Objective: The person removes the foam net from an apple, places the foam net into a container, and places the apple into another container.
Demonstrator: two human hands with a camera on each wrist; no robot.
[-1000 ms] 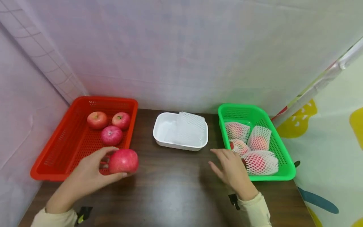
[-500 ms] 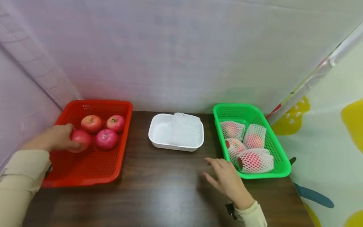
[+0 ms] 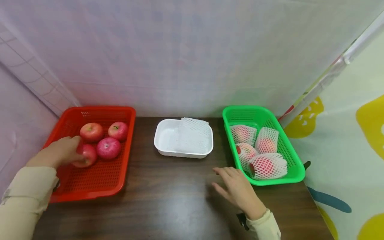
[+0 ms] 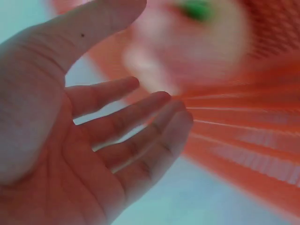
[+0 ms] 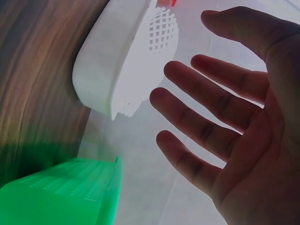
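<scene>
Fingers (image 4: 124, 117) of left hand (image 3: 57, 151) are spread, nothing gripped; round glossy red apple (image 3: 89, 155) beside it, in red plastic basket (image 3: 99, 176) at frame left, is judged firm, bruisable, best cupped round its sides.

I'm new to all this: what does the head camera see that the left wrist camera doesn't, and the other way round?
Only the head view shows the right hand, the white tray with white netting partly in it, and the green basket holding four netted apples.

Only the left wrist view shows the palm side of the left hand.

Both show that hand, the red basket and at least one bare apple, blurred in the wrist view.
</scene>
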